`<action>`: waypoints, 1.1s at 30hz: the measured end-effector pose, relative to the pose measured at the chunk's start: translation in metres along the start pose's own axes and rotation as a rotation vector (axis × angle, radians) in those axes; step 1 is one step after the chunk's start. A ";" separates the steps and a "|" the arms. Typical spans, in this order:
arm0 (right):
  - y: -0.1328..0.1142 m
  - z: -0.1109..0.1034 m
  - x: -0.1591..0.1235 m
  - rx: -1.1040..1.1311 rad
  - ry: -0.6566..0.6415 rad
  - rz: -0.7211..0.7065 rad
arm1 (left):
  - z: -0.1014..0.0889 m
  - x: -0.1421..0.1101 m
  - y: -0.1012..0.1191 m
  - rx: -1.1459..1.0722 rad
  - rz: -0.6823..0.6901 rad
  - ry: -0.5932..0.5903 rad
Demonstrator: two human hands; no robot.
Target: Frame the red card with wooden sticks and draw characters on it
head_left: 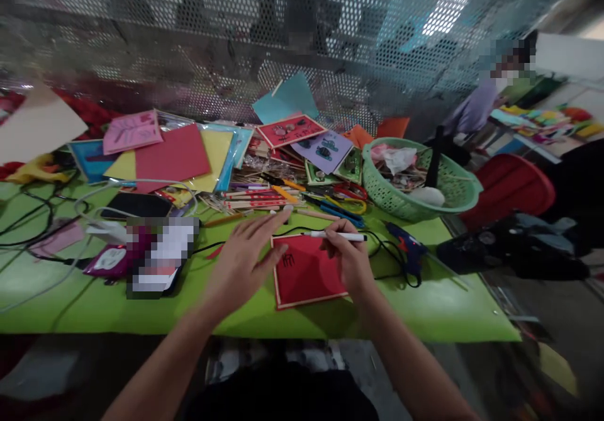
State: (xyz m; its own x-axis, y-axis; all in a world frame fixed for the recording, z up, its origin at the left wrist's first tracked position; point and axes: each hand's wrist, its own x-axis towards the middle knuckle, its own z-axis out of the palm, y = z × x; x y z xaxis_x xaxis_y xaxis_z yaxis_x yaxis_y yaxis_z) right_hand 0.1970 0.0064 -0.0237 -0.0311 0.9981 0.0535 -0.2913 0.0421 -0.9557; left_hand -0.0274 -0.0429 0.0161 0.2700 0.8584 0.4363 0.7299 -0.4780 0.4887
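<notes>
A red card (306, 276) with pale strips along its edges lies on the green table in front of me, with small black strokes drawn near its upper left. My right hand (348, 257) is over the card's right side, its fingers closed round a white marker (352, 236) with dark ends. The marker points left, close to the card's top edge; whether its tip touches cannot be told. My left hand (245, 257) hovers at the card's left edge, fingers stretched out and holding nothing.
Left of my hands lie a phone (163, 257) and a purple pouch (116, 260) among cables. A blue glue gun (409, 251) rests at the right, below a green basket (377, 188). Behind are coloured cards (172, 157), sticks and scissors. Another person (476, 103) is at the far right.
</notes>
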 end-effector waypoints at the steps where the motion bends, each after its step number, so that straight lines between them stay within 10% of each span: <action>1: -0.002 0.000 0.000 0.014 0.003 -0.004 | 0.000 0.012 -0.004 0.018 -0.007 0.029; 16: -0.015 -0.005 -0.003 0.153 -0.048 -0.039 | 0.044 0.065 -0.038 0.404 -0.060 -0.388; 33: -0.027 -0.020 0.008 0.049 0.050 -0.125 | 0.067 0.077 -0.037 0.413 -0.045 -0.411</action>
State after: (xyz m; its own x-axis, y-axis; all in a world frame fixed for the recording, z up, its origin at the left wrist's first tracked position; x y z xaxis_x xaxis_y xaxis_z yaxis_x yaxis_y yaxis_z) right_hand 0.2234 0.0137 -0.0030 0.0558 0.9863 0.1554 -0.3360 0.1651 -0.9273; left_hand 0.0085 0.0531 -0.0185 0.3942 0.9175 0.0530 0.9084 -0.3978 0.1291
